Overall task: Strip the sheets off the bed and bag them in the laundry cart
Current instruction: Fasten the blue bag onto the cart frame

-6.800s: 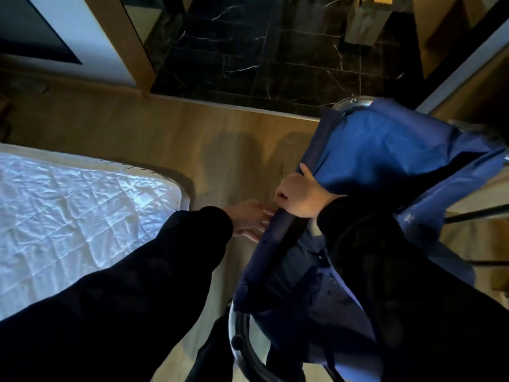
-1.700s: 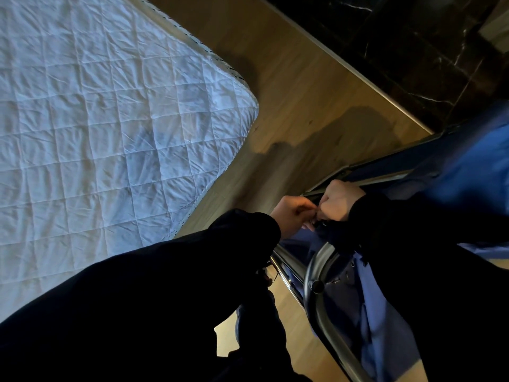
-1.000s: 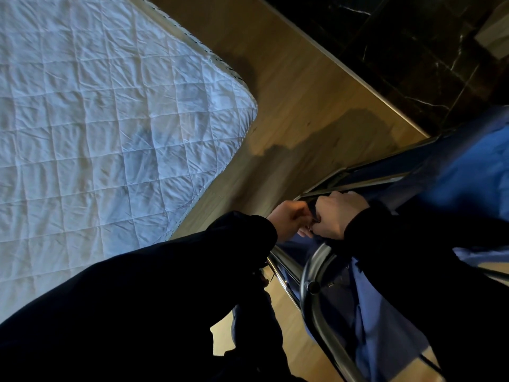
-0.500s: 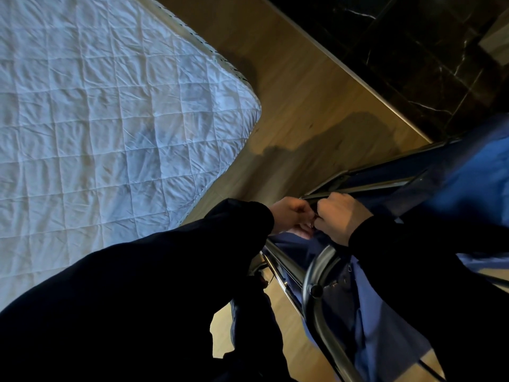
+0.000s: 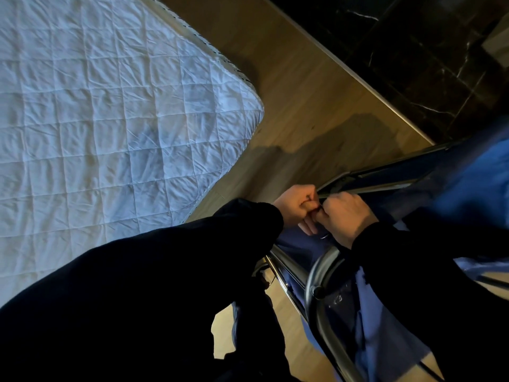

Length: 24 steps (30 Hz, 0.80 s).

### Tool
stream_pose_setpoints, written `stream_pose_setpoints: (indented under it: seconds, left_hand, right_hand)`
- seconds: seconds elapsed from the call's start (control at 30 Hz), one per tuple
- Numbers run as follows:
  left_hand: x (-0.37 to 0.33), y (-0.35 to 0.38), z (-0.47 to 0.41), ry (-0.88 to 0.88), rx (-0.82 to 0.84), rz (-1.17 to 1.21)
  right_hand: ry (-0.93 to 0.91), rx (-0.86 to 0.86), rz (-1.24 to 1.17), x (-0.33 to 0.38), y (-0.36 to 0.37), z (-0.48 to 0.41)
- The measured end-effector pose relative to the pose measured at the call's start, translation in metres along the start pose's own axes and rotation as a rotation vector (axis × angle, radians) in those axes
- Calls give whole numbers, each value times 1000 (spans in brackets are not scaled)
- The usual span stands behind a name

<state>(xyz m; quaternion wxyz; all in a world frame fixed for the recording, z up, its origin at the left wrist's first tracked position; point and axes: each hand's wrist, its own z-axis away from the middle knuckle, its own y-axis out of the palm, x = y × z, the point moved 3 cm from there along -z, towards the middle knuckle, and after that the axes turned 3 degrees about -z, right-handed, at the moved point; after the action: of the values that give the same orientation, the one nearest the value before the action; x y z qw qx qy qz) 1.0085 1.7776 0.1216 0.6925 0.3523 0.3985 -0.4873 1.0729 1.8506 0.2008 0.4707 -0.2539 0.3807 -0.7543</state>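
At left, white quilted mattress cover (image 5: 110,119) seen bare, no sheets on it. Sheets themselves not seen, judged stowed inside bag, hidden. Light wooden floor (image 5: 316,111) noted beside it. At centre, left hand (image 5: 294,208) fisted, thumb and forefinger pinched on small dark fastening at corner of blue fabric laundry bag (image 5: 468,194). Next, right hand (image 5: 344,219) curled round same corner, fingertips hidden. Grey metal cart frame (image 5: 321,274) seen just below. Step judged as bag mouth being secured — fabric best held taut against frame, fastening drawn snug, cart kept steady.
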Motion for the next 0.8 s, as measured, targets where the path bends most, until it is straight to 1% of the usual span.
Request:
stream_pose_setpoints:
  seconds: [0.1, 0.23, 0.3, 0.37, 0.47, 0.6, 0.67, 0.8]
  left_hand:
    - [-5, -4, -1, 2, 41, 16]
    - [-14, -5, -5, 25, 76, -36]
    - [-22, -5, -6, 43, 60, -67]
    - [-34, -1, -8, 83, 29, -96]
    - [-58, 10, -13, 191, -29, -203]
    - [-93, 37, -21, 294, 34, -329]
    - [-106, 56, -27, 327, 75, -384]
    - [-124, 95, -39, 332, 156, -490]
  right_hand:
    - [23, -70, 5, -3, 1, 3]
    - [78, -134, 33, -7, -4, 8]
    - [95, -168, 30, -11, -9, 13]
    - [119, -269, -17, -21, -15, 23]
    - [195, -434, -137, -35, -12, 43]
    - [362, -673, -276, -48, 2, 70]
    - [463, -746, -433, -55, 8, 82]
    - [686, -772, -719, -78, 32, 103]
